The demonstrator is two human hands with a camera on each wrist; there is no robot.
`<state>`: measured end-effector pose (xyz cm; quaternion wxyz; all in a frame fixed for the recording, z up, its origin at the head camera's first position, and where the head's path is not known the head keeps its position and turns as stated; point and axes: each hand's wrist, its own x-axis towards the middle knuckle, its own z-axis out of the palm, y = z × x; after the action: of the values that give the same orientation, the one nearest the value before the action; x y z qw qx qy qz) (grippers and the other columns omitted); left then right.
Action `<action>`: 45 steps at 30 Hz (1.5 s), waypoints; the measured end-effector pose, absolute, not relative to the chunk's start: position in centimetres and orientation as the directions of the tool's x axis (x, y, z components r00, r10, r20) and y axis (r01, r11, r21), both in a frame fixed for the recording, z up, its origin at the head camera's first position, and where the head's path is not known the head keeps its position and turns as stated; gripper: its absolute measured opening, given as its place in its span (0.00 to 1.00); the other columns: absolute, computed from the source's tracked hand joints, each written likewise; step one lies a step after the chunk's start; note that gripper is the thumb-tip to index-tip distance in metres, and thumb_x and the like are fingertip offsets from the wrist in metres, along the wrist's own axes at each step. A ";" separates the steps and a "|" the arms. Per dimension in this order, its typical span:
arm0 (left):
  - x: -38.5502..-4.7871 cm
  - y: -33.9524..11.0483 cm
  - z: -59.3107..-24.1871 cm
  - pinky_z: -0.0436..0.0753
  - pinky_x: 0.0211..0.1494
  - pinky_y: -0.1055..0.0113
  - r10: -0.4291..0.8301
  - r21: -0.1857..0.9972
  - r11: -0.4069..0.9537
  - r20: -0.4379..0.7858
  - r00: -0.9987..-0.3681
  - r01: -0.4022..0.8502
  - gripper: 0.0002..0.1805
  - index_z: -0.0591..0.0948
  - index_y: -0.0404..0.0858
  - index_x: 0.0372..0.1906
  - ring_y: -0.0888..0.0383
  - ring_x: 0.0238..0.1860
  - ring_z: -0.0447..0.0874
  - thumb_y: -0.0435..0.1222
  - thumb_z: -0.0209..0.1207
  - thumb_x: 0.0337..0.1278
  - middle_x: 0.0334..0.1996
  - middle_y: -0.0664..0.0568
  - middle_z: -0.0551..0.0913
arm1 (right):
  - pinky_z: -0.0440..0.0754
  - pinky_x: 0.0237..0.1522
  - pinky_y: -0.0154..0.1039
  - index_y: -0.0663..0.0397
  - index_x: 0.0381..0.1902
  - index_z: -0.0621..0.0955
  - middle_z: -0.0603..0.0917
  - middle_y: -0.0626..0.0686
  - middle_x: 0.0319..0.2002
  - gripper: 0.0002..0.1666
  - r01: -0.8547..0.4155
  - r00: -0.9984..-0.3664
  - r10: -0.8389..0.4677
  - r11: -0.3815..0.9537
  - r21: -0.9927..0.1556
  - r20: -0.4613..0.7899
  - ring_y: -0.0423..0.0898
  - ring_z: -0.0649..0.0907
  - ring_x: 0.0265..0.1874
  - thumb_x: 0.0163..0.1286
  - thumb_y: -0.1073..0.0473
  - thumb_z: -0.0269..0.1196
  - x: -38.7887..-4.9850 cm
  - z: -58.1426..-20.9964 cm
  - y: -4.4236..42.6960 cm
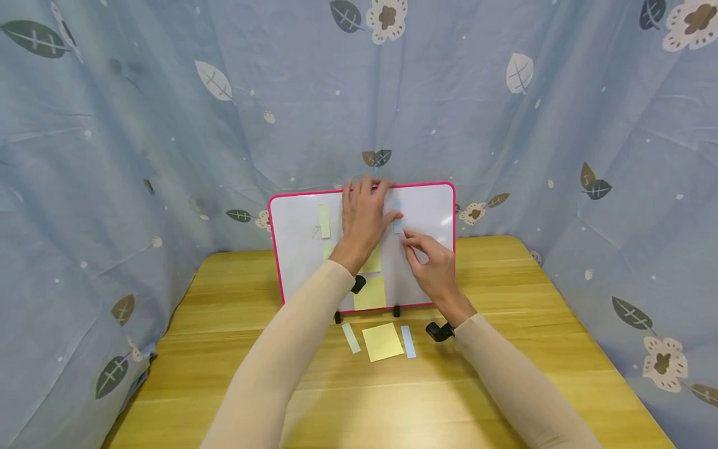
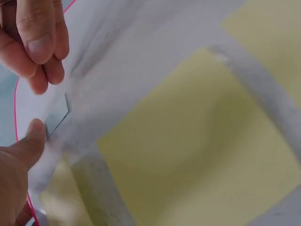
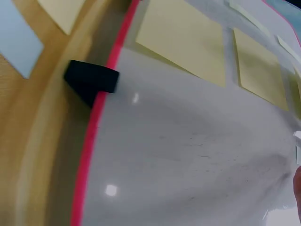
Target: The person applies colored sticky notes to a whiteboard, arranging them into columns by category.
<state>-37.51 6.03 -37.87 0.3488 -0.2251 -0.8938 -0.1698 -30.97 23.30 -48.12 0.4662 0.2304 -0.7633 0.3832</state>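
Note:
A whiteboard with a pink rim stands upright on the table. My left hand grips its top edge, fingers over the rim with their tips out of sight. Its thumb presses on a pale blue paper strip stuck upright on the board's right half. Just right of the strip's lower end is my right hand, its fingertips drawn together. The left wrist view shows these fingers apart from the strip, with nothing visible in them. Yellow sticky notes run down the board's middle, partly behind the left arm.
Green strips sit on the board's left half. A yellow note, a pale green strip and a blue strip lie on the table in front. Black feet support the board. Behind hangs a patterned blue curtain.

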 end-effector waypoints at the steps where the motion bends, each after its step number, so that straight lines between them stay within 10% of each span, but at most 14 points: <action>1: -37.4 5.9 -38.2 0.62 0.97 0.37 0.298 0.138 0.834 0.703 -0.645 0.535 0.39 0.85 0.52 0.76 0.44 0.76 0.83 0.56 0.85 0.63 0.72 0.48 0.85 | 0.95 0.59 0.48 0.64 0.47 0.96 0.98 0.61 0.54 0.08 -0.705 -0.460 0.004 0.606 -0.369 0.888 0.60 0.99 0.52 0.73 0.75 0.78 -30.7 -48.3 23.4; 6: -36.6 5.1 -39.3 0.63 0.97 0.36 0.360 0.098 0.791 0.725 -0.587 0.604 0.37 0.85 0.51 0.78 0.42 0.82 0.81 0.52 0.84 0.67 0.80 0.45 0.81 | 0.95 0.59 0.54 0.63 0.48 0.96 0.99 0.60 0.55 0.10 -0.699 -0.472 -0.016 0.616 -0.364 0.881 0.60 0.99 0.53 0.72 0.74 0.79 -29.6 -49.1 23.9; 15: -34.4 3.7 -41.0 0.69 0.94 0.37 0.460 0.024 0.717 0.735 -0.498 0.697 0.28 0.88 0.48 0.73 0.44 0.81 0.82 0.49 0.81 0.73 0.78 0.45 0.84 | 0.76 0.73 0.17 0.62 0.51 0.96 0.98 0.60 0.55 0.14 -0.713 -0.530 -0.118 0.598 -0.366 0.840 0.61 0.97 0.56 0.69 0.74 0.81 -27.3 -49.8 24.9; 26: -30.8 1.6 -44.3 0.84 0.83 0.48 0.651 -0.073 0.626 0.596 -0.469 0.777 0.26 0.89 0.49 0.72 0.46 0.75 0.87 0.52 0.76 0.79 0.75 0.51 0.87 | 0.97 0.53 0.59 0.62 0.52 0.95 0.97 0.59 0.54 0.16 -0.691 -0.632 -0.303 0.637 -0.342 0.713 0.59 0.96 0.55 0.67 0.69 0.85 -24.8 -51.5 26.3; 45: -27.3 -0.5 -49.8 0.88 0.78 0.54 0.873 -0.065 0.441 0.261 -0.412 0.895 0.21 0.92 0.50 0.69 0.55 0.69 0.92 0.51 0.73 0.82 0.66 0.59 0.92 | 0.95 0.59 0.50 0.56 0.52 0.96 0.94 0.51 0.54 0.14 -0.689 -0.725 -0.570 0.600 -0.408 0.386 0.49 0.93 0.54 0.72 0.60 0.84 -21.7 -54.2 27.4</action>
<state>-27.31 -0.50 -49.81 0.1290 -0.5267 -0.8391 -0.0424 -21.73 27.42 -54.19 0.1085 0.3545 -0.8878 0.2728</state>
